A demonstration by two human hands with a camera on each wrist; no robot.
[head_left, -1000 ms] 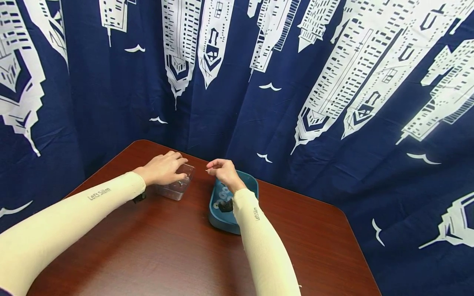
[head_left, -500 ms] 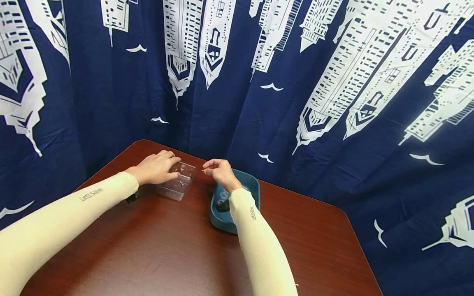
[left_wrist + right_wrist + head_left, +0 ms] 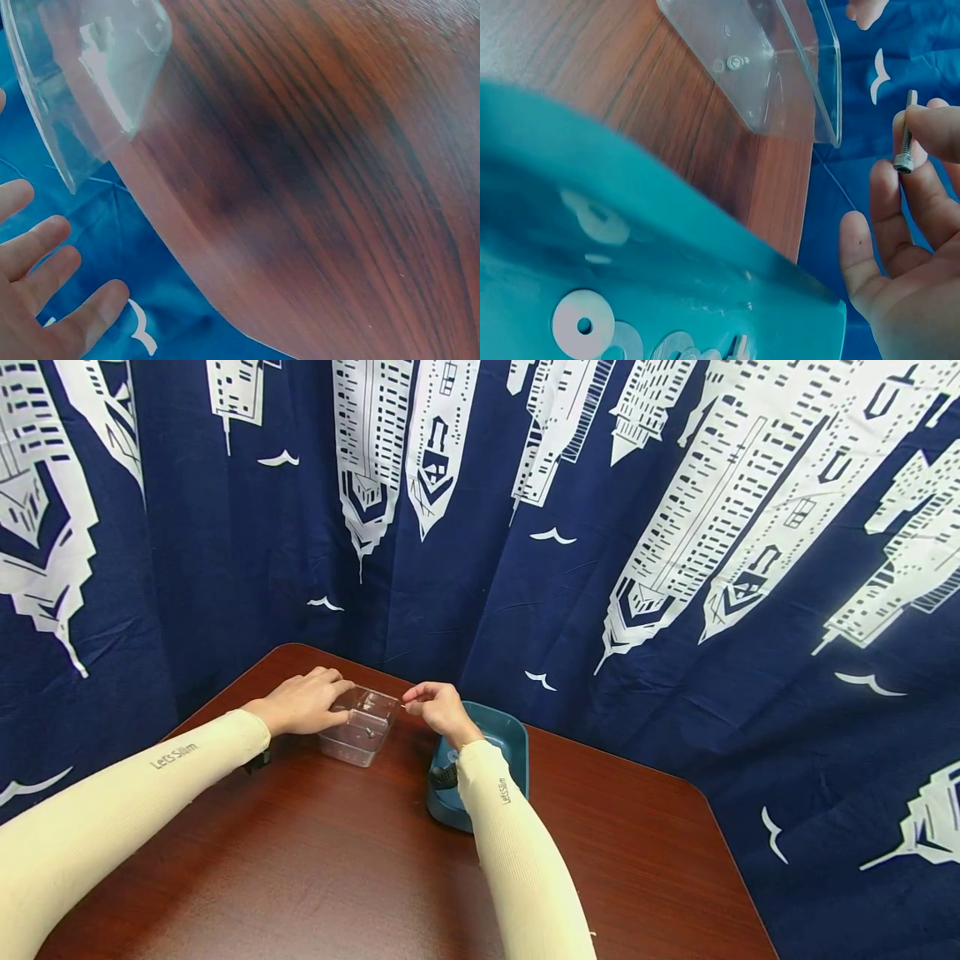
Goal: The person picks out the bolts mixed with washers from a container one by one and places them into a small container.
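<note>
My right hand (image 3: pixel 442 708) pinches a socket-head screw (image 3: pixel 906 140) between thumb and forefinger, shank up and head down in the right wrist view. The other fingers are loosely bent. This hand is above the far left rim of the blue tray (image 3: pixel 512 720), just right of the clear plastic box (image 3: pixel 348 753). My left hand (image 3: pixel 303 703) is beside the box's left edge, overlapping it in the head view. Its fingers (image 3: pixel 105 300) are spread and hold nothing in the left wrist view. A small metal piece (image 3: pixel 736 62) shows at the box's bottom.
Several washers (image 3: pixel 564 326) and a screw (image 3: pixel 739 346) lie in the blue tray. Box and tray stand near the far edge of the brown wooden table (image 3: pixel 352 860). A blue curtain (image 3: pixel 465 593) with white buildings hangs right behind it.
My right hand has moved left with the screw, closer to the clear box. My left hand has drawn back to the left, uncovering more of the box.
</note>
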